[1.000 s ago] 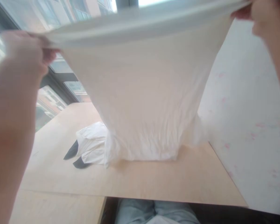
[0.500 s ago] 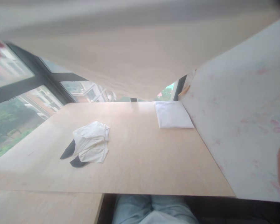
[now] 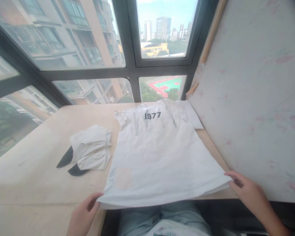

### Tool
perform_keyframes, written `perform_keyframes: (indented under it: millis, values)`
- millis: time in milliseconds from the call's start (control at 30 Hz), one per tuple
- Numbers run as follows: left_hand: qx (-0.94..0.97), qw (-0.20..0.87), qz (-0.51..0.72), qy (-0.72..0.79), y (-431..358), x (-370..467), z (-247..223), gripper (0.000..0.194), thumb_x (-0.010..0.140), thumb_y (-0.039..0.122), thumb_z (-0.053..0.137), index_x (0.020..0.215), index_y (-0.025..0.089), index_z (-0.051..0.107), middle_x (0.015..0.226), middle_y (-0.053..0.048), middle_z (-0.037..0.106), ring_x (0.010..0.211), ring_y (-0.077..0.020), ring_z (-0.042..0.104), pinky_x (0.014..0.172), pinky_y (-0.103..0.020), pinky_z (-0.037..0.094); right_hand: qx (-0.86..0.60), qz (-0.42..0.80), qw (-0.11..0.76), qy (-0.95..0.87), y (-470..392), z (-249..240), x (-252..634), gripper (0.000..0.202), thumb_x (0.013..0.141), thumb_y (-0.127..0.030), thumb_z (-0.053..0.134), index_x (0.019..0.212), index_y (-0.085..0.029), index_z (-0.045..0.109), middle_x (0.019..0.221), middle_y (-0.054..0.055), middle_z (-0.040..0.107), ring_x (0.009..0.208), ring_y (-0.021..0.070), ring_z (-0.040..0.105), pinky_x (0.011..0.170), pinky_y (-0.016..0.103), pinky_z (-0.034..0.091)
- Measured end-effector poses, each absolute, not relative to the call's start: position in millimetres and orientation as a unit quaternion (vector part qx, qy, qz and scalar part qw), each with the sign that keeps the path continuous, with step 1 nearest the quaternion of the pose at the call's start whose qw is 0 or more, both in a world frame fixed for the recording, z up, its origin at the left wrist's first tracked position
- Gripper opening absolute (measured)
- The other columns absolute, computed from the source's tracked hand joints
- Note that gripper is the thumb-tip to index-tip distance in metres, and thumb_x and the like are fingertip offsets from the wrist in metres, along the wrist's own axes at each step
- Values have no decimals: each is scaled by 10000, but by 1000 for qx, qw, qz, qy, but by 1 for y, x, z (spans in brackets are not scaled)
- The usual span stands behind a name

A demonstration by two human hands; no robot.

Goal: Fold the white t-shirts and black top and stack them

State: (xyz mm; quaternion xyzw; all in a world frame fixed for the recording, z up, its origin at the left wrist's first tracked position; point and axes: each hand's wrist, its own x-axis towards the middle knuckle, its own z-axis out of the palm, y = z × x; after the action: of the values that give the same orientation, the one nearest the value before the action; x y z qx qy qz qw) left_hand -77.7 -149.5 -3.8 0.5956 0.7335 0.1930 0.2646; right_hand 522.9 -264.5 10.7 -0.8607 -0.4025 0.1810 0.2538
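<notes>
A white T-shirt (image 3: pixel 157 154) with "1977" printed near its collar lies spread on the wooden table, its hem towards me. My left hand (image 3: pixel 85 211) pinches the hem's left corner at the table's front edge. At the right corner of the hem, my right hand (image 3: pixel 248 191) grips the cloth between thumb and fingers. Left of the shirt rests a pair of white socks (image 3: pixel 93 147) with dark ends. A folded white cloth (image 3: pixel 195 118) shows partly from beneath the shirt's far right side.
The light wooden table (image 3: pixel 39 157) meets dark-framed windows (image 3: pixel 132 49) at the back and left. A pale flowered wall (image 3: pixel 248 98) runs along the right side. My legs (image 3: pixel 162 216) are below the front edge.
The white cloth that hung high across the view has come down and now lies on the table as a shirt. Both hands have moved inward and down from the view's edges.
</notes>
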Motion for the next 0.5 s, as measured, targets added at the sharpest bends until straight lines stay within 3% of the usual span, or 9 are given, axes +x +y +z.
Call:
perform_keyframes:
  millis: [133, 333, 433, 500]
  values:
    - [607, 255, 182, 730, -169, -71, -10, 310, 678, 464, 543, 822, 280, 746, 832, -2, 770, 784, -242, 726, 724, -302, 568, -840, 229, 175, -459, -257, 5, 524, 346, 687, -457, 499, 899, -273, 702, 665, 11, 623, 617, 219, 603, 629, 336, 490]
    - [618, 265, 162, 722, -172, -71, -16, 283, 668, 387, 531, 844, 271, 721, 847, -13, 749, 717, -218, 696, 680, -295, 564, -798, 305, 125, -505, -258, -12, 540, 303, 695, -420, 535, 910, -310, 718, 666, 22, 624, 652, 240, 618, 627, 332, 494]
    - [648, 277, 138, 696, -163, -71, -11, 276, 642, 306, 517, 840, 269, 706, 937, -18, 725, 835, -220, 692, 683, -283, 561, -796, 310, 107, -509, -252, -16, 553, 343, 708, -430, 550, 957, -307, 752, 682, 33, 653, 682, 245, 650, 651, 329, 515]
    - [661, 265, 136, 689, -150, -64, -2, 279, 652, 284, 511, 857, 262, 700, 1020, -32, 705, 944, -224, 677, 732, -284, 563, -816, 247, 100, -513, -239, -14, 559, 347, 699, -434, 567, 952, -304, 766, 628, 21, 634, 629, 225, 640, 612, 307, 507]
